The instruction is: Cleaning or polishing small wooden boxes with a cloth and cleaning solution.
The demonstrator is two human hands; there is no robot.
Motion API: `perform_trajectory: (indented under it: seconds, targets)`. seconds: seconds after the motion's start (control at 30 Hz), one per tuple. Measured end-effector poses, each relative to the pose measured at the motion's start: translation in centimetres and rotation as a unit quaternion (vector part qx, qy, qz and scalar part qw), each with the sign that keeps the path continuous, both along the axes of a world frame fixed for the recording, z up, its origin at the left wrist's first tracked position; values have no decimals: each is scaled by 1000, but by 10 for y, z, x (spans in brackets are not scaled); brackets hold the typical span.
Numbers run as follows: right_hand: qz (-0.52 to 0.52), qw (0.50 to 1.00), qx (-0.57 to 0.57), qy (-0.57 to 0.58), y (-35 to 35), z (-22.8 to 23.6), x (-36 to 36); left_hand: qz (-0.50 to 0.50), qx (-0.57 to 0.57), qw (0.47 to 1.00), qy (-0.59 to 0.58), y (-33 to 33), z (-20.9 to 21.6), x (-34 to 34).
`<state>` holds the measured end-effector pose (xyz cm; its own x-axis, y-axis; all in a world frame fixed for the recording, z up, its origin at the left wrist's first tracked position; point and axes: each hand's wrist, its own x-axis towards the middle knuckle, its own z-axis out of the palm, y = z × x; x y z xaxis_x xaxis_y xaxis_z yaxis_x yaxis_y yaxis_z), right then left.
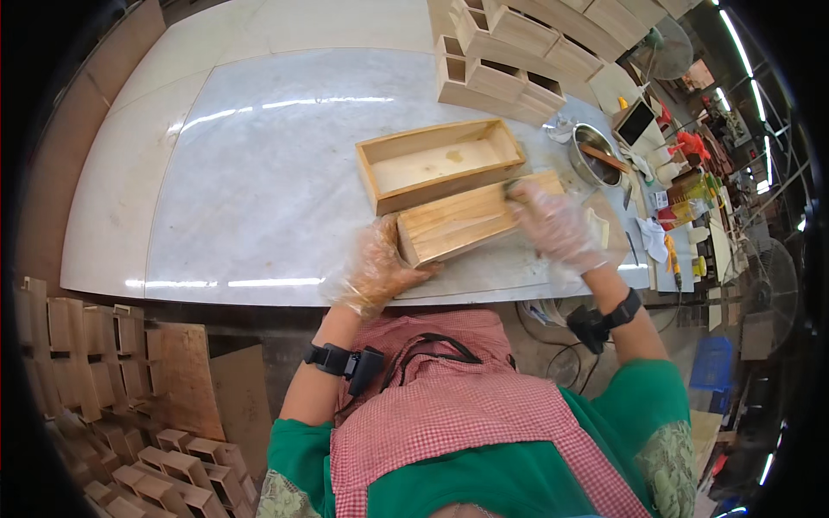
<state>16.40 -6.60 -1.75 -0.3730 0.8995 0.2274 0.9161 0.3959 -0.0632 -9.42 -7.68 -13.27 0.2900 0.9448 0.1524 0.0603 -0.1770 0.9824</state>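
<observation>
Gripped at its near end by the left hand (376, 269), the closed wooden box (477, 216) is held flat on the white marble tabletop (259, 173); the fingers are curled around the end face, though the loose plastic glove blurs exactly where each finger lies. At the far end the right hand (553, 226), also gloved, is pressed down on the top of the box, fingers together; a small dark thing seems to be pinched under the fingertips (too small and too covered to name), so what that hand is closed on cannot be told.

Just beyond the box, almost touching it, an open wooden tray (440, 162) lies with its hollow side up, a faint stain on its floor; farther back a stack of wooden compartment boxes (509, 69) is cut off by the top edge. To the right a round metal bowl (596, 155) holds a brush-like stick; its contents are not visible.

Past the table's right end, a crowded shelf of small bottles and packets (691, 194) shows as yellow, red and white blobs; shapes are bent by the lens and any labels are unreadable. More wooden boxes (129, 432) are piled on the floor at lower left, partly lost in the dark rim; a black wrist strap (350, 363) is worn on each forearm.
</observation>
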Motion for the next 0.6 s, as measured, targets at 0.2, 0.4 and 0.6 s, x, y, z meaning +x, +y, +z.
perform_trajectory:
  seconds: [0.2,0.4,0.6]
  targets:
    - [181,980,-56,58,-21,0,-62,-5,-19,1000,-2,2,0,-2]
    - [40,999,7,11,-5,2,20,15,7,1000,11,0,-3,1]
    - [222,971,-87,3,-4,1,-99,-54,-10,997,55,10,3,-10]
